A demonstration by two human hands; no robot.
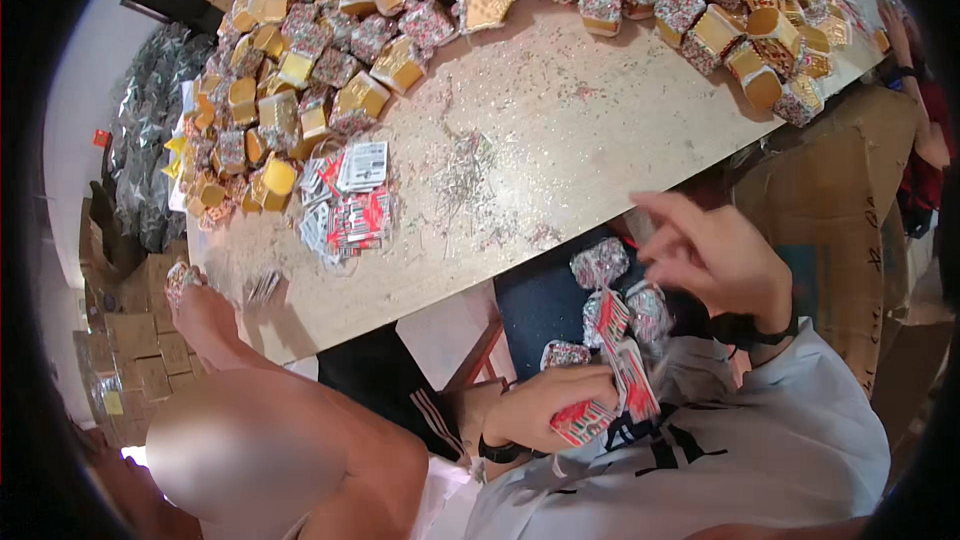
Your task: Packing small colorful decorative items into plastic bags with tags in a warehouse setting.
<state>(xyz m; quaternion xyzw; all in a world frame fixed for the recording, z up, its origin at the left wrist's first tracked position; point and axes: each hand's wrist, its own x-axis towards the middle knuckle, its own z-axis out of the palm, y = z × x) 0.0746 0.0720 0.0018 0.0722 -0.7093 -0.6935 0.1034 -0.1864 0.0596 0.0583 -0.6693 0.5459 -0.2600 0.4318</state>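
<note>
Head view: far left of the left-hand fingers, stacked cartons [140, 350] and grey bundles [150, 150] stand beyond the table [560, 140]. Nearer, a co-worker's hand [205, 320] is at the table's left end, fingers bent around a small glittery piece [183, 280]. Gold-and-glitter blocks [280, 130] lie heaped beyond the fingers of both hands, curving along the table's far side. A pile of cards [360, 225], white and red, sits on the table, up and left of the left-hand fingers; loose glitter [465, 175] is scattered to its right. The left hand [555, 405] is curled over a striped tag [582, 424], gripping it; more tags [630, 370] hang just right of its fingertips. Glittery balls [600, 263] cluster above those fingertips, over a dark surface [530, 300], between the two hands. The right hand [725, 255] hovers above and right of them, index stretched out leftward, other fingers loosely bent; motion blur, cannot tell if they pinch anything. Right of its fingers: a big brown box [830, 180], then another person's arm [925, 120] at the edge.
</note>
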